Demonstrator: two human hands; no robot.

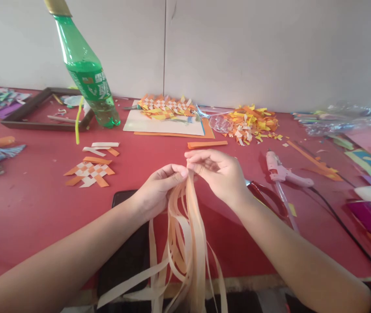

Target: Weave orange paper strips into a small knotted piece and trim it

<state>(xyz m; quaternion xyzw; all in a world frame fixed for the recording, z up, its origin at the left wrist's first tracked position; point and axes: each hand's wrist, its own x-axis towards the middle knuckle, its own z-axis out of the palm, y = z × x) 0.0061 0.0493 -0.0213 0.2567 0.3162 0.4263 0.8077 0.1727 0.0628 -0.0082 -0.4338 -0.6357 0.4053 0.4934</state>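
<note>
My left hand and my right hand meet above the red table, both pinching the top ends of a bundle of pale peach paper strips. The strips hang down toward me in loose curls, over the table's front edge. A dark phone lies under my left forearm. Red-handled scissors lie just right of my right wrist.
A small orange-and-white woven paper piece with loose strips lies left. A green bottle and a wooden frame stand at the back left. Woven paper on a sheet, a scrap pile and a pink glue gun lie beyond.
</note>
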